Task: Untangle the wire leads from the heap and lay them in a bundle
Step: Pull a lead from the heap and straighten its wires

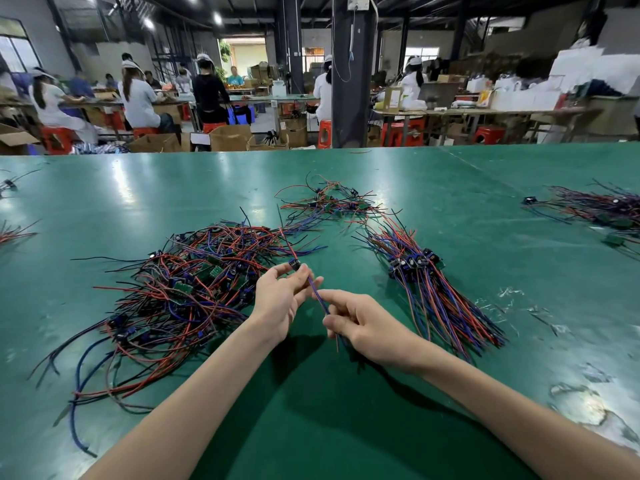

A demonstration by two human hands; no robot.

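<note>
One lead (317,294) is up off the tabletop (346,427), just ahead of its near edge, about midway across. The left hand (277,299) pinches the lead at its small dark component end, fingers (304,271) narrow and closed on it. The right hand (363,323) nips the blue and red tails lower down, thumb and forefinger tight together. A red strand runs on from the component toward the heap (180,289), and I can't tell whether it's free of it.

To the right of the hands sits the bundle (426,285). Its wires lie roughly parallel, with the components clustered at the far end, so a good share looks sorted. The heap to the left is the bigger mass, though, with loops crossing every way. A smaller tangle (329,206) waits further toward the far edge. I'd say there's more left than done.

Another pile (602,209) lies by the right edge, and stray wires (14,233) by the left edge. Clear scraps (509,296) lie just beside the bundle's near tails and could get swept in. The real obstacle is the heap's knotted loops, which could snag the lead. Beyond the far edge, people (138,95) work at other benches.
</note>
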